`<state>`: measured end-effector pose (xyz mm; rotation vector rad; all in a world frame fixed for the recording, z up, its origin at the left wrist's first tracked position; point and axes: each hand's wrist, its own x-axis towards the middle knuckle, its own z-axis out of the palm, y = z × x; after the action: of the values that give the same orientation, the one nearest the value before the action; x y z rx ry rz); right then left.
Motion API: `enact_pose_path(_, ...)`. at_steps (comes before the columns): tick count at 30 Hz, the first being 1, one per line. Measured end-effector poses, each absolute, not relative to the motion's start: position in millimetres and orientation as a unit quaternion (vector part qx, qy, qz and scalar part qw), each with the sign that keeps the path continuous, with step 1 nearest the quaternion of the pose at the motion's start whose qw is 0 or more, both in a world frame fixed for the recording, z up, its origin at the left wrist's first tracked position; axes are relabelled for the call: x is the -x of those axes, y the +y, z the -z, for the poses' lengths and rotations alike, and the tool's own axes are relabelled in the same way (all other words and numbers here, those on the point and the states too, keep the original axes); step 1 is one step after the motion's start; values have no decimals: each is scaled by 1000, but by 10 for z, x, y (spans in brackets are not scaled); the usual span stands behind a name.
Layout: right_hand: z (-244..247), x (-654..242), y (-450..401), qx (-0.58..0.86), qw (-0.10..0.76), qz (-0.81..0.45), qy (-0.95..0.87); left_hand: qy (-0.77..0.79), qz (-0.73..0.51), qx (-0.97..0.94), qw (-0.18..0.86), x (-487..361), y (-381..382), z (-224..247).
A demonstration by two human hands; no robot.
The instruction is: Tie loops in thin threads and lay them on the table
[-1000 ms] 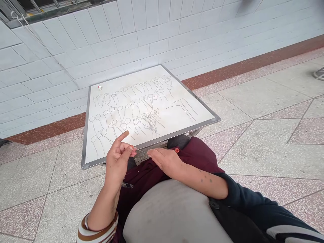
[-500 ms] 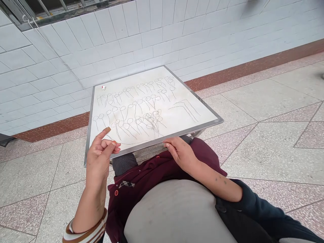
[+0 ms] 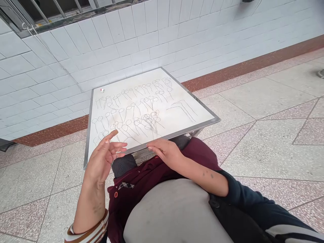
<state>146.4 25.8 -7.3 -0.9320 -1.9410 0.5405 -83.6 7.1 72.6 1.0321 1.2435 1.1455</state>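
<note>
A white board-topped table [image 3: 177,125] with a grey metal rim bears rows of thin dark strands [image 3: 187,111], most with a small loop at one end. My left hand [image 3: 102,158] is over the near left corner, fingers spread. A fine pale strand [image 3: 116,156] shows by its palm and fingers; whether the hand grips it is unclear. My right hand [image 3: 164,152] is at the table's near edge, thumb and fingers pressed together; whatever lies between them is too small to make out.
A small white and red object [image 3: 102,90] lies at the table's far left corner. Behind stands a white tiled wall [image 3: 131,47] with a barred window at upper left. My lap, in dark red cloth [image 3: 202,152], is just below the near edge.
My left hand has opened out from a loose curl, and a strand now shows beside it. My right hand has moved left along the near edge, still pinched. The view has shifted slightly.
</note>
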Motion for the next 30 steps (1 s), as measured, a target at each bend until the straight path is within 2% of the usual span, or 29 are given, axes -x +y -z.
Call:
enact_pose_path(3, 44, -1455, 207, 396, 452, -354, -717, 545, -517, -400, 526, 848, 101, -549)
enact_pose_path(5, 47, -1433, 180, 397, 447, -400, -695, 540, -498, -418, 535, 698, 92, -401)
enact_pose_path(7, 77, -1412, 160, 390, 439, -414, -696, 519, -500, -426, 547, 472, 67, -290)
enact_pose_path(13, 221, -1396, 122, 375, 408, -432, -712, 518, -563, -420, 488, 77, 29, -207)
enact_pose_path(16, 268, -1398, 112, 374, 388, -397, -743, 510, -573, -429, 477, 80, 29, -159)
enact_pose_path(22, 312, -1383, 109, 377, 374, -234, -814, 483, -622, -402, 467, 48, 40, -77)
enact_pose_path(30, 164, -1342, 101, 388, 361, -292, -796, 481, -643, -395, 446, -5, 28, -96)
